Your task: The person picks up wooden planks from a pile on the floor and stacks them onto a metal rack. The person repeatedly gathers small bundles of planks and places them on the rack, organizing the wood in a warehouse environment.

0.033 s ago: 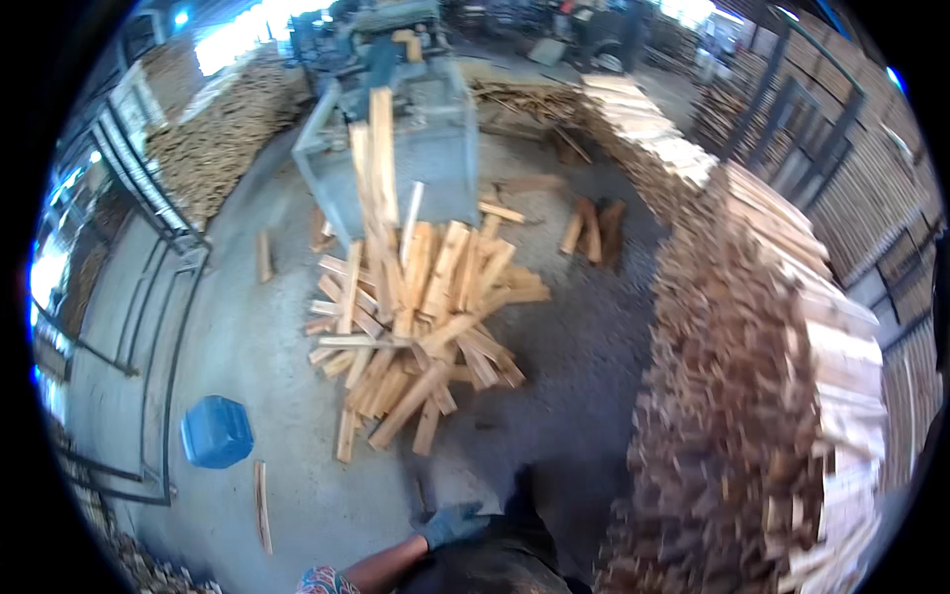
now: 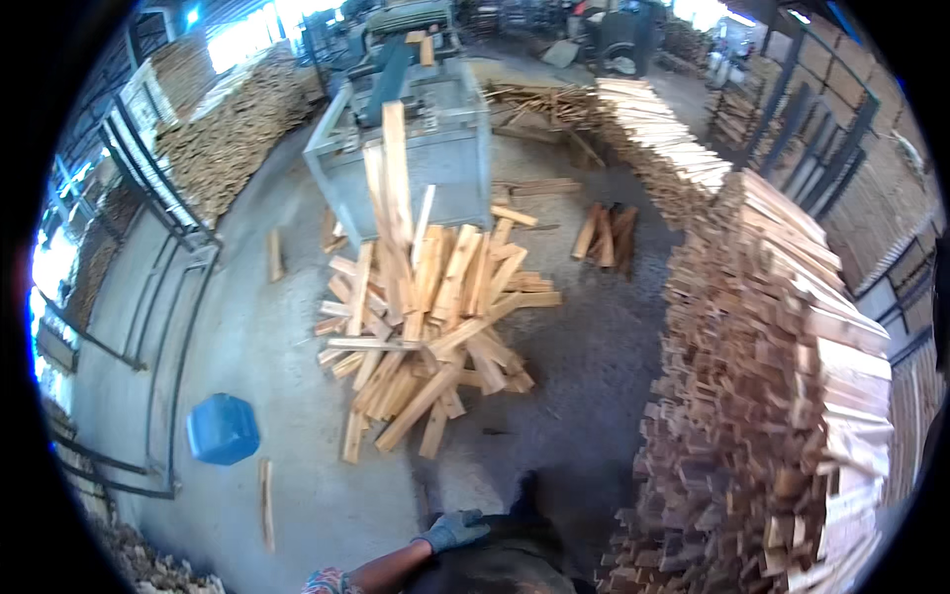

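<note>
My left hand (image 2: 458,531), in a grey-green work glove, lies against the dark clothing (image 2: 485,564) at the front of my body. Its fingers look stretched out and I see nothing held in them. A patterned sleeve (image 2: 330,581) shows farther up that arm. My right hand is out of sight. Ahead of me on the concrete floor lies a loose heap of sawn wooden boards (image 2: 435,307), pointing many ways. Some longer boards (image 2: 396,173) lean up from it against a blue-grey metal frame (image 2: 341,183).
A tall stack of boards (image 2: 732,396) runs along my right. On the left are a blue container (image 2: 223,430), a single narrow board (image 2: 266,503) and dark metal racks (image 2: 163,366). A few darker pieces (image 2: 606,236) stand beyond the heap. A conveyor belt (image 2: 392,74) is behind the frame.
The whole scene sits slightly farther right in the picture, and the view is sharper. My left hand stays against my body; no board has visibly moved.
</note>
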`<state>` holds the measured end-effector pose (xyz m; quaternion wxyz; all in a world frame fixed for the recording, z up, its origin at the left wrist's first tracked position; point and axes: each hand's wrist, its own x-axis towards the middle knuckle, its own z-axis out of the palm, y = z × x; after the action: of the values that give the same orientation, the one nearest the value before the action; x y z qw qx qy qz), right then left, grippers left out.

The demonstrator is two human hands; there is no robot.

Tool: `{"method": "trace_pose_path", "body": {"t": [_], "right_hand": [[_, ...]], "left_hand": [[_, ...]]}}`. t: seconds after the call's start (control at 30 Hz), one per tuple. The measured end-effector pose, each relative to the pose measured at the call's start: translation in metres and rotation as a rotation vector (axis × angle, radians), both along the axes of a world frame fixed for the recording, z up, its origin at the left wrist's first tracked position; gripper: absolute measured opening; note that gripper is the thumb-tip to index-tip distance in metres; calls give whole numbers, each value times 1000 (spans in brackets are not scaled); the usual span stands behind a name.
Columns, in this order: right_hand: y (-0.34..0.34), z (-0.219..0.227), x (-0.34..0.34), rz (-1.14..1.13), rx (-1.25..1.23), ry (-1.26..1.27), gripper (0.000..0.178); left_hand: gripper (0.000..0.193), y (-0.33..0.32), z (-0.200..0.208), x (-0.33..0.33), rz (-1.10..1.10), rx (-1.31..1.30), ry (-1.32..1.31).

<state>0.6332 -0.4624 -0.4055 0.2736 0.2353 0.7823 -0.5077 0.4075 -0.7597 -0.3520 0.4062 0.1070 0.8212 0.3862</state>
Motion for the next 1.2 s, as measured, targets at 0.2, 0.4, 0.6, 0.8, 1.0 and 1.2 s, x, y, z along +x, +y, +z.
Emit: {"method": "trace_pose_path", "body": {"t": [0.2, 0.4, 0.6, 0.8, 1.0, 1.2], "right_hand": [[132, -39, -145, 860, 446, 193, 12], [105, 31, -347, -666, -657, -119, 10], [38, 1, -366, -581, -791, -128, 17], [-6, -12, -323, 232, -111, 16, 22], [9, -56, -379, 399, -201, -14, 31], [-53, -106, -542, -349, -871, -156, 11]], "left_hand": [[53, -31, -3, -9, 258, -100, 72], [52, -50, -48, 0, 584, 139, -150], [56, -57, -6, -60, 505, 52, -253], [53, -106, -19, -60, 694, -126, -204], [57, -142, -57, -66, 923, -56, -235], [45, -162, -83, -123, 1074, 179, -309]]}}
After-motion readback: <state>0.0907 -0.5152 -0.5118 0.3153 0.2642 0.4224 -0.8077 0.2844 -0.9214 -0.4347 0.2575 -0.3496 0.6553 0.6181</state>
